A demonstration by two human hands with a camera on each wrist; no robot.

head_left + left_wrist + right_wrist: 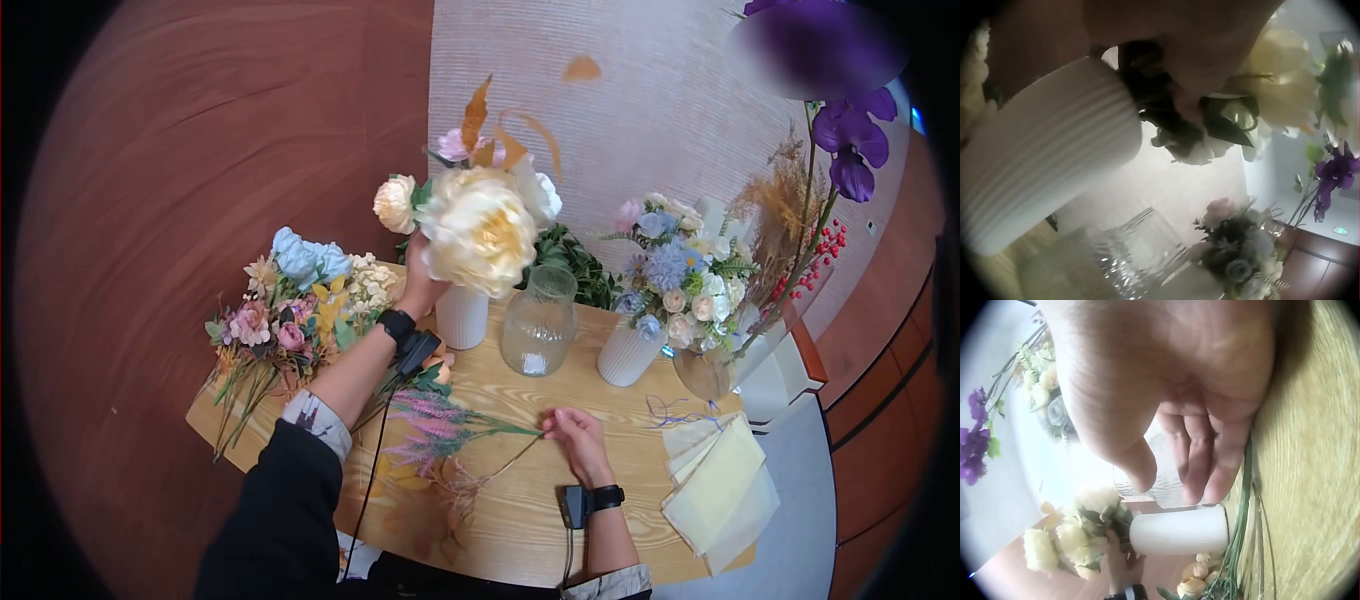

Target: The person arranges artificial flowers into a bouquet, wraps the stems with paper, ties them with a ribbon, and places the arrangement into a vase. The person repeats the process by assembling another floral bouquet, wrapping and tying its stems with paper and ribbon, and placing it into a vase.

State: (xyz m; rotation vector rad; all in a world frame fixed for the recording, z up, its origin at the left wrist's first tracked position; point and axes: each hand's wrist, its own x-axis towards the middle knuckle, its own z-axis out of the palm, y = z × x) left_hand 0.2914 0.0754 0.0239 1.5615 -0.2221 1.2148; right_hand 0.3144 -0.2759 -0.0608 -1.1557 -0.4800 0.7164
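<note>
My left hand (424, 278) grips the arrangement of cream peonies (478, 232) just over the mouth of a white ribbed vase (462, 320). In the left wrist view, its fingers close around dark leaves (1175, 125) beside the vase rim, and the stems there are largely hidden. My right hand (578, 440) rests low over the table at the stem ends of some pink-purple lavender sprigs (430, 425). The right wrist view has its thumb apart from its nearly straight fingers (1194, 456), with the green stems (1239, 519) running past their outer side.
A clear glass vase (540, 335) stands right of the white one. Further right is another white vase (628, 355) with blue and white flowers (690, 275). Mixed flowers (285, 320) lie at the left. Pale wrapping sheets (725, 490) and purple cord (680, 412) lie at the right.
</note>
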